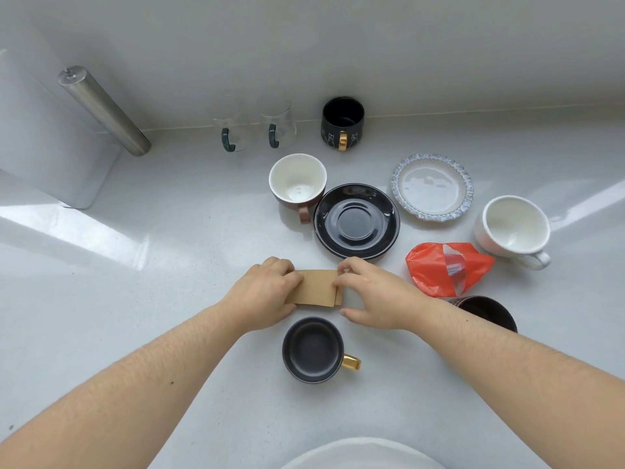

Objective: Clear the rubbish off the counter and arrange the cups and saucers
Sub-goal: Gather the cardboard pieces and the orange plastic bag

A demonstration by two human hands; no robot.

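Both hands on the brown cardboard sleeve (318, 287), which lies flat on the white counter (169, 299) just on the near side of the black saucer (356, 221). Left hand (267, 292) grips its left end, fingers curled over the far edge. Right hand (375, 296) pinches the right end, thumb splayed toward the near side. Whether the sleeve is lifted or pressed to the surface: cannot tell.

Layout relative to the black saucer:
- brown-and-white cup (297, 184) touching its left-far rim, not seated on it
- blue-rimmed saucer (432, 187) just to the right-far side, bare
- white cup (515, 228) further right, beside that saucer, not on it
- black cat mug (342, 123) and two glass mugs (253, 125) on the far side, against the wall
- black cup with gold handle (313, 348) on the near side, beyond the sleeve
- dark mug (487, 313) near-right, partly hidden by the right forearm
- orange plastic bag (446, 269) to the right, crumpled, between the white cup and the dark mug

Progress, judged: early. Rubbish not cleared; sleeve in hand only, bag untouched. No cup sits on any saucer, both saucers stand bare. Remaining: dispose of sleeve and bag, then pair cups with saucers and line up the mugs.
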